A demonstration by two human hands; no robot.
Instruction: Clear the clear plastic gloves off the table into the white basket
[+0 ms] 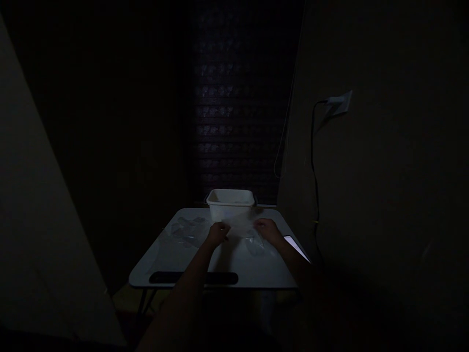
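In the dim light, a thin see-through plastic bag is stretched between my two hands above the white folding table. My left hand pinches its left side, fingers closed. On the right side, my right hand grips it with bent fingers. Just behind the bag stands a white plastic tub, partly covered by it; some pale stuff shows inside, too dark to name. Crumpled clear plastic lies on the table left of my left hand. More clear plastic lies below my right hand.
A lit screen rests at the table's right edge. Along the front edge runs a black slot. On the right wall, a plug in an outlet trails a black cable. Dark blinds hang behind the table.
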